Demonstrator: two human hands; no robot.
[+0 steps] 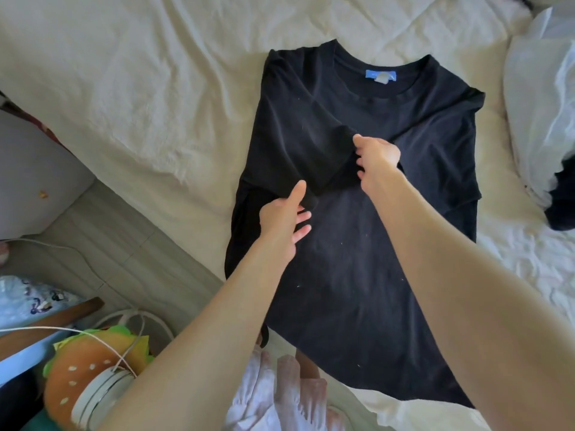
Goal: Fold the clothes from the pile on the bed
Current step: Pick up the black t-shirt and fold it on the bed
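A black T-shirt (pixel 357 244) with a blue neck label lies flat on the cream bedsheet (pixel 140 88), collar away from me. Its left sleeve and side are folded inward over the chest. My left hand (pixel 284 217) holds the lower edge of that folded sleeve, thumb on top and fingers beneath the cloth. My right hand (pixel 376 158) pinches the sleeve's upper corner near the middle of the chest. A pile of clothes (pixel 544 119), white with a dark piece, sits at the right edge of the bed.
The bed's left edge runs diagonally past a grey floor. A burger-shaped plush toy (pixel 84 371) and a white fan with cords lie at lower left. Pale pink fabric (pixel 267 396) shows at the bottom, below the shirt's hem.
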